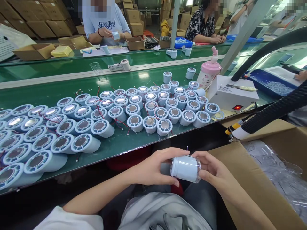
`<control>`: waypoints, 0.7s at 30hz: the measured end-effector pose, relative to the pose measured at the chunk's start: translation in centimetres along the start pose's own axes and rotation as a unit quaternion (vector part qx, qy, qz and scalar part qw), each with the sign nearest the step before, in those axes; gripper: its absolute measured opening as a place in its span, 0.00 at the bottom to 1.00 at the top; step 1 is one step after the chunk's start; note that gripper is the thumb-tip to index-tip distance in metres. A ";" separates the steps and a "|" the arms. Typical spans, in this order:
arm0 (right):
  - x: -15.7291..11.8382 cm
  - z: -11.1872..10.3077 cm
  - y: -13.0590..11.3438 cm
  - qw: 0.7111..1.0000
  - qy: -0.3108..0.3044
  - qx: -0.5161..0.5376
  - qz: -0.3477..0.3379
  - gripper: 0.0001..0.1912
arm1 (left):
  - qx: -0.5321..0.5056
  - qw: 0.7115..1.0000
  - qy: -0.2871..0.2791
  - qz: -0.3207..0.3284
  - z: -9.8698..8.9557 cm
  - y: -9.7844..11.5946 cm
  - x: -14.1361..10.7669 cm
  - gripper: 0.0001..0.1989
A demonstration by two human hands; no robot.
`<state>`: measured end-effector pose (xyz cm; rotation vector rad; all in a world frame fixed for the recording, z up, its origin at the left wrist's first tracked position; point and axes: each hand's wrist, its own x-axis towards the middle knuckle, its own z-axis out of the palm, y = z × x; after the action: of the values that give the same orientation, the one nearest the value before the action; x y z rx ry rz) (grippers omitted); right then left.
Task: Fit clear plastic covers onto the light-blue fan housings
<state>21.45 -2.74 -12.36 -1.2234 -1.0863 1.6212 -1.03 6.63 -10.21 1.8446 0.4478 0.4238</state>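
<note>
Above my lap, both hands hold a light-blue cylindrical housing (pixel 184 167) lying on its side. My left hand (pixel 152 166) curves around its left end, thumb and fingers on opposite sides. A clear plastic cup (pixel 199 172) surrounds the right end of the housing, and the fingers of my right hand (pixel 214 171) are closed on it. A small white connector (pixel 187 147) sticks up behind the housing. Beyond my hands, similar light-blue housings (pixel 164 127) crowd the green bench (pixel 112 145), many with round metal centres and thin red and black wires.
At right, a cardboard box (pixel 230 169) holds clear plastic cups (pixel 275 172). A white machine (pixel 230 95) with a lit red switch stands near a black hose (pixel 271 108). A pink tumbler (pixel 208 73) is behind it. Across the bench, a person (pixel 103 25) holds another housing.
</note>
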 end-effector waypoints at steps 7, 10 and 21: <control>0.6 0.7 0.2 0.998 0.023 0.052 0.029 0.23 | 0.011 1.000 0.005 0.022 0.1 -0.3 -0.2 0.37; 0.7 1.0 0.4 0.996 0.031 0.061 0.051 0.25 | 0.004 1.000 0.003 0.029 0.1 -0.5 -0.2 0.37; 1.1 1.8 0.6 0.983 0.025 0.136 0.119 0.29 | -0.023 0.997 0.008 0.075 0.2 -0.7 0.0 0.38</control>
<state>19.43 -2.19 -12.96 -1.2368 -0.6783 1.8377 -1.00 6.68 -10.94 1.8385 0.3087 0.5478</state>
